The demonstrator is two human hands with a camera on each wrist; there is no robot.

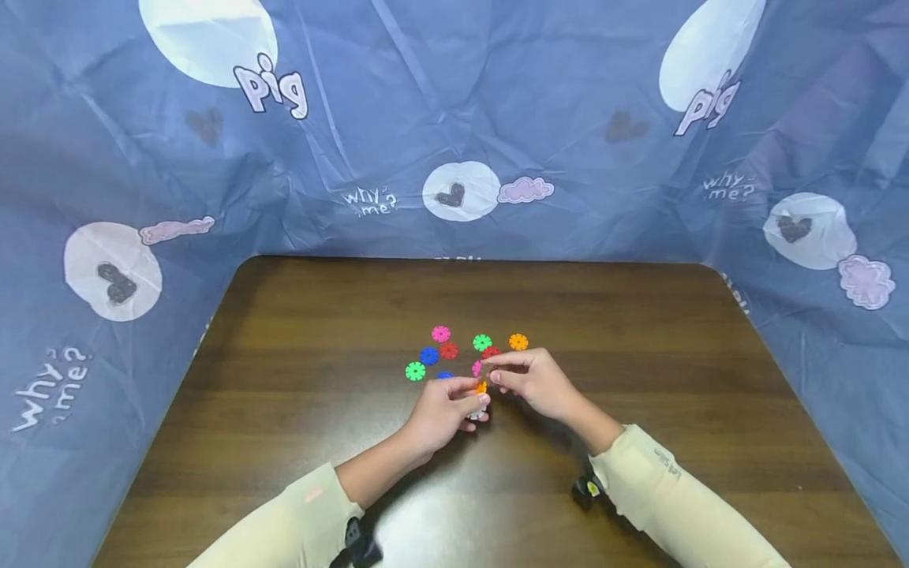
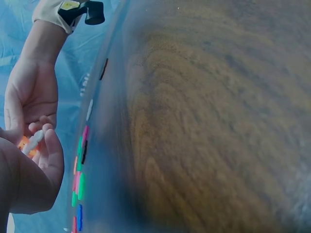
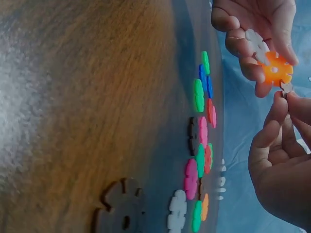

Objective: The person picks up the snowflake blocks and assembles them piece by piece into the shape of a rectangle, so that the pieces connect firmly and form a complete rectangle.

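Observation:
Over the table, my left hand grips an orange notched flower disc between thumb and fingers. A white disc is joined to it at an angle, closer to the palm. Meeting the orange disc's lower edge in the right wrist view is a small brown disc, which my right hand pinches between thumb and forefinger. Fingertips cover much of the brown piece, so I cannot tell whether its notch is engaged.
Loose discs lie just beyond the hands, among them pink, blue, green and orange. A dark brown disc and a white one appear in the right wrist view. Printed blue cloth borders the wooden table.

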